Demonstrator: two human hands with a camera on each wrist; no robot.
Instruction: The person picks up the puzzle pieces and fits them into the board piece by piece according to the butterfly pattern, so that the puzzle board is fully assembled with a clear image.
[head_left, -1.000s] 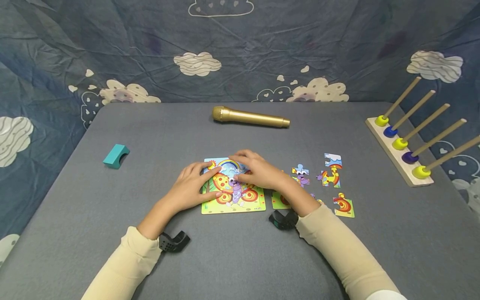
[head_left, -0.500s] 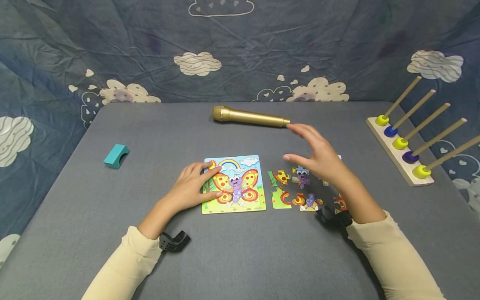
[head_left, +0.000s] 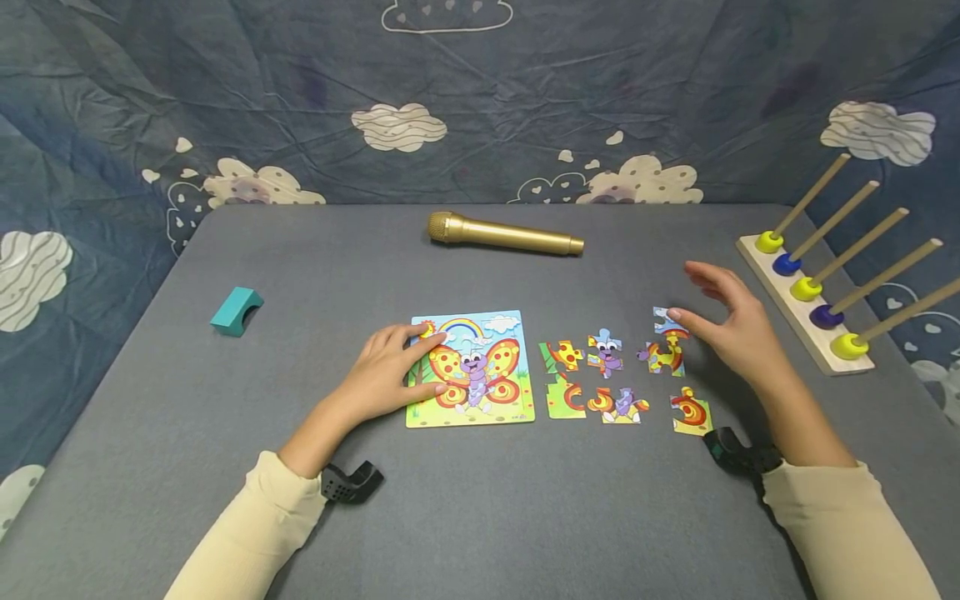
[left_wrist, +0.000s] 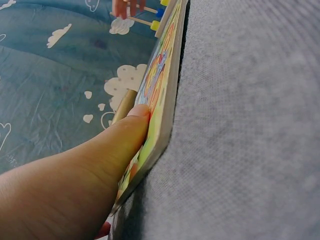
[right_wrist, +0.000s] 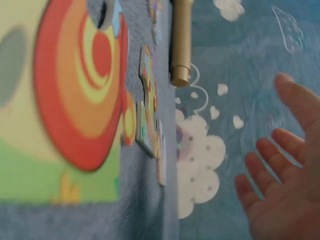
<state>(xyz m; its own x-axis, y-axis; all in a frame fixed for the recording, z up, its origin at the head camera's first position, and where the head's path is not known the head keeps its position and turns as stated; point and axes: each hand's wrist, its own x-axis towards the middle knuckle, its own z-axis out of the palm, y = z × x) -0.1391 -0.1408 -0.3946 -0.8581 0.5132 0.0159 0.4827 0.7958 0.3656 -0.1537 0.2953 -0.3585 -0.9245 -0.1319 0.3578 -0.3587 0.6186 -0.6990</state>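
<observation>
A square butterfly puzzle board lies flat in the middle of the table. My left hand rests on its left side with fingers spread, and in the left wrist view the thumb lies along the board's face. Loose puzzle pieces sit to the right of the board: a purple face piece, a body piece and a wing corner piece among them. Over the cloud piece hovers my right hand, fingers loosely bent and holding nothing; its palm shows bare in the right wrist view.
A golden microphone lies across the table behind the board. To the far left is a teal arch block. A wooden peg stacker with yellow and blue beads stands at the right edge, close to my right hand.
My right hand has lifted off the board and moved right, past the loose pieces, to the cloud piece. The left hand stays on the board.
</observation>
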